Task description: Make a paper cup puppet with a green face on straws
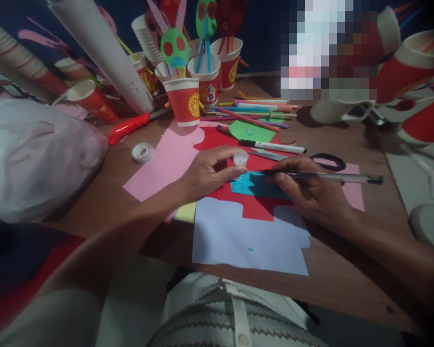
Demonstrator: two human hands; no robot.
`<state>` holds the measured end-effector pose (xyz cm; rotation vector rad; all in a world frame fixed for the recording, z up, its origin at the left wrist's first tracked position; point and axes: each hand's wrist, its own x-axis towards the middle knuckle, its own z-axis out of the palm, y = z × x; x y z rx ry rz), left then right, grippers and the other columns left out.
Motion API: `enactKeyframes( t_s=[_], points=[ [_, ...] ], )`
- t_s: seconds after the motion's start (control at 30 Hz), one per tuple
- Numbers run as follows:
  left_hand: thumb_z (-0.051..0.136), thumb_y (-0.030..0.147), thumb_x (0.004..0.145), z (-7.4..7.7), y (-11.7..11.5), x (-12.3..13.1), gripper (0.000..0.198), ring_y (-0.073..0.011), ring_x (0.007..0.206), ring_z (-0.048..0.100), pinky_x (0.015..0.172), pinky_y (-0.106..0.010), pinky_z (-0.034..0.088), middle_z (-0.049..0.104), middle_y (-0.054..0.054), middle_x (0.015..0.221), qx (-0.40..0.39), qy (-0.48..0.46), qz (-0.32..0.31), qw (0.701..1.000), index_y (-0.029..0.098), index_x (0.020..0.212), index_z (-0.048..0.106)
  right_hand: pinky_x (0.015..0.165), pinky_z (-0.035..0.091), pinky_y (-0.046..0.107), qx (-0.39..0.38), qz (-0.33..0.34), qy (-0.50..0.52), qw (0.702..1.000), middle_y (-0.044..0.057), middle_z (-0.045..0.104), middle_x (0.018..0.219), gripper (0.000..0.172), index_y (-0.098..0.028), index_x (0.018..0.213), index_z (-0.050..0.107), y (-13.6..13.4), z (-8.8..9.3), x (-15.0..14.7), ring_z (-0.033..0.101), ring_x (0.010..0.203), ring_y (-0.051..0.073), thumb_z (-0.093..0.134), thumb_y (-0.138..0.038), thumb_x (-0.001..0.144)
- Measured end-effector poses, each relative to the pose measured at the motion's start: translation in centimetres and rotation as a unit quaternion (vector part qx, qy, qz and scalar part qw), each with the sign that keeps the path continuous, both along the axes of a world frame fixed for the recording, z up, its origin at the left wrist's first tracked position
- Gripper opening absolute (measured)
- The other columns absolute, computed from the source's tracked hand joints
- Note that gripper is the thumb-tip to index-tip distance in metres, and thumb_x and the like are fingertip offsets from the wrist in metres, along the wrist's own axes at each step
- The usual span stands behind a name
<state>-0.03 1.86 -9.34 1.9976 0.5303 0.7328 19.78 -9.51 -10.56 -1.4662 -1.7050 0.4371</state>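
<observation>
My left hand [211, 171] pinches a small clear round cap-like piece [240, 158] between thumb and fingers, over the left part of a blue paper strip [271, 190]. A faint drawn circle shows on the strip just below the piece. In my right hand [307, 190] is a black-tipped clear pen [342, 178], its tip pointing left near the clear piece. Whether the tip touches anything cannot be made out. The blue strip rests on red paper [258, 211], with light blue-white sheets [249, 241] nearer to me.
Scissors [327, 162] and a marker [275, 146] lie behind my hands. Pink paper [162, 166], a tape roll [142, 152] and a red-handled cutter [128, 129] are at left. Red cups [184, 103], pencils and a white mug [332, 110] stand or lie farther back. A plastic bag [39, 154] bulges far left.
</observation>
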Motion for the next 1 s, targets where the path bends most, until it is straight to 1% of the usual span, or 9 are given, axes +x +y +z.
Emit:
enactKeyframes(
  t_s=[0.13,0.2,0.37,0.63,0.8,0.9,1.0],
  points=[
    [0.065,0.028,0.076,0.31,0.40,0.02,0.015,-0.0138,0.074,0.055,0.060,-0.024,0.043,0.058,-0.005,0.084,0.068,0.000,-0.001,0.998,0.017,0.086,0.067,0.062,0.051,0.033,-0.004,0.003,0.011,1.000,0.004,0.062,0.085,0.010,-0.022,0.095,0.054,-0.01,-0.13,-0.08,0.062,0.071,0.020,0.051,-0.026,0.086],
    [0.066,0.029,0.076,0.45,0.44,0.09,0.014,-0.0149,0.076,0.054,0.061,-0.025,0.043,0.057,-0.005,0.083,0.085,-0.004,0.006,0.996,0.017,0.082,0.067,0.060,0.051,0.033,-0.007,0.001,0.021,1.000,0.004,0.062,0.084,0.010,-0.022,0.095,0.054,-0.01,-0.13,-0.11,0.062,0.071,0.020,0.051,-0.026,0.086],
    [0.062,0.032,0.079,0.72,0.10,0.16,0.016,-0.0137,0.068,0.053,0.059,-0.027,0.042,0.057,-0.004,0.078,0.060,0.003,-0.007,0.998,0.017,0.084,0.066,0.063,0.051,0.034,-0.003,-0.006,0.002,1.000,0.005,0.063,0.085,0.009,-0.022,0.093,0.056,0.03,0.10,-0.25,0.061,0.074,0.021,0.052,-0.025,0.085],
    [0.061,0.033,0.080,0.81,-0.07,0.08,0.018,-0.0134,0.068,0.053,0.058,-0.026,0.043,0.056,-0.004,0.078,0.041,0.001,-0.015,0.999,0.016,0.084,0.065,0.064,0.051,0.034,-0.016,-0.017,-0.005,1.000,0.004,0.064,0.085,0.010,-0.023,0.094,0.056,-0.14,0.06,-0.20,0.061,0.073,0.020,0.052,-0.026,0.086],
    [0.060,0.034,0.080,0.92,-0.21,0.06,0.018,-0.0131,0.067,0.052,0.058,-0.026,0.043,0.055,-0.003,0.075,0.033,0.004,-0.018,0.999,0.017,0.085,0.064,0.059,0.050,0.033,0.011,-0.034,-0.008,0.999,0.004,0.063,0.081,0.011,-0.024,0.095,0.055,-0.17,-0.18,-0.24,0.061,0.068,0.020,0.055,-0.025,0.084],
    [0.059,0.034,0.081,0.89,-0.27,0.02,0.018,-0.0126,0.065,0.051,0.056,-0.025,0.043,0.054,-0.002,0.074,0.021,-0.001,-0.022,1.000,0.017,0.084,0.063,0.061,0.050,0.033,0.026,-0.032,-0.022,0.999,0.004,0.063,0.082,0.008,-0.024,0.091,0.055,-0.07,-0.29,-0.31,0.061,0.070,0.020,0.056,-0.024,0.083],
    [0.059,0.034,0.081,0.83,-0.28,0.02,0.018,-0.0117,0.063,0.051,0.056,-0.024,0.043,0.054,-0.002,0.073,0.016,-0.006,-0.029,0.999,0.017,0.085,0.063,0.061,0.050,0.033,0.035,-0.029,-0.028,0.999,0.004,0.063,0.082,0.008,-0.024,0.091,0.056,-0.04,-0.29,-0.29,0.061,0.070,0.019,0.056,-0.024,0.083]
  ],
)
